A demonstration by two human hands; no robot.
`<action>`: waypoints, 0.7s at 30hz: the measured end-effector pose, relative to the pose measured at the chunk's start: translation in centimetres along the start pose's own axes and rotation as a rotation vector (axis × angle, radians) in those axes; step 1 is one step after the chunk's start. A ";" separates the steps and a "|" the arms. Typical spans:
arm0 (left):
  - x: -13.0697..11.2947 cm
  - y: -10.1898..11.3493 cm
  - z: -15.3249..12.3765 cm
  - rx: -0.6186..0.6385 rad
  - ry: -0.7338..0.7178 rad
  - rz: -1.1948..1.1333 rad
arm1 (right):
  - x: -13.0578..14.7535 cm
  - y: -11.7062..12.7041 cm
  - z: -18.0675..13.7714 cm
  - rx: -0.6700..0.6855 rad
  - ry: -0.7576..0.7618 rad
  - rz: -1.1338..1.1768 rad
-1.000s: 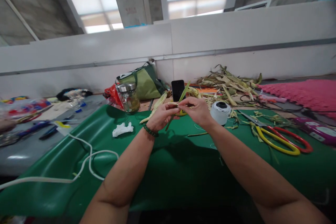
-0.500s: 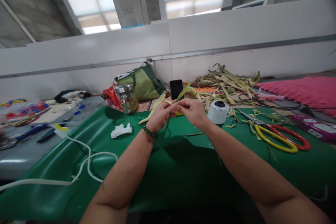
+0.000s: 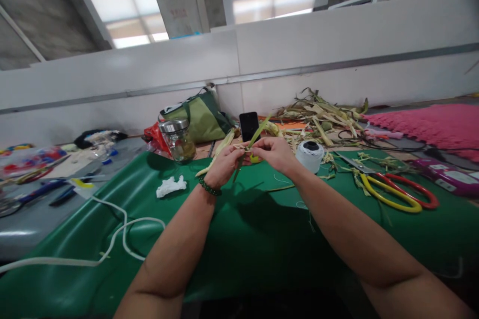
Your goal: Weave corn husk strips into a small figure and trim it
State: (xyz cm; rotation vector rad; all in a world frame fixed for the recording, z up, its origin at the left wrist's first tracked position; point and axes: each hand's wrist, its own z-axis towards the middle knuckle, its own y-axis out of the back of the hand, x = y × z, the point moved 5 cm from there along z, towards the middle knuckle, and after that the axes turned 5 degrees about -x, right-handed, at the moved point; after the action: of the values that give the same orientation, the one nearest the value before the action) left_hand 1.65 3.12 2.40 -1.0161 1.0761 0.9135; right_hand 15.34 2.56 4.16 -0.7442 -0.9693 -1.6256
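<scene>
Over the green mat (image 3: 262, 254), my left hand (image 3: 223, 165) and my right hand (image 3: 276, 154) meet with fingers closed. Between them is a green corn husk strip (image 3: 259, 131), its tip pointing up and right and its lower end hanging below the fingers. A paler husk piece appears at my left fingertips, partly hidden. My right thumb and fingers pinch the strip near its middle. Just right of my right hand stands a spool of white thread (image 3: 309, 160). Long pale husks (image 3: 220, 148) lie behind my left hand.
Red-and-yellow-handled scissors (image 3: 396, 197) lie at the right. Behind are a phone (image 3: 249, 124), a glass jar (image 3: 180, 145), a green bag (image 3: 204, 119) and a heap of dried husks (image 3: 324, 114). A crumpled white tissue (image 3: 171, 187) and a white cable (image 3: 119, 232) are at the left.
Both hands remain together on the husk strip; the fingers have shifted slightly around it. The whole view has moved a little, so things sit slightly further left and mostly higher.
</scene>
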 end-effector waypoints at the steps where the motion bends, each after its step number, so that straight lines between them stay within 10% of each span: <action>1: 0.0 0.0 0.1 -0.006 -0.008 0.012 | -0.1 -0.1 0.0 0.008 -0.029 0.018; 13: -0.4 0.8 0.0 -0.095 -0.118 0.132 | -0.2 -0.3 -0.2 0.032 0.074 -0.226; 17: -0.5 1.8 0.1 -0.242 -0.058 0.026 | 2.2 -0.4 -1.6 -0.121 0.433 -0.559; 21: -0.3 1.6 0.2 -0.230 -0.048 -0.004 | 3.8 -3.6 -3.8 0.085 0.908 -0.803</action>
State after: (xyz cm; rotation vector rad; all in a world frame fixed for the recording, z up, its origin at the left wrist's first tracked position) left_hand 0.12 3.67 2.45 -1.1784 0.9435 1.0709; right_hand 10.91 -2.06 4.74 0.5363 -0.6518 -2.2500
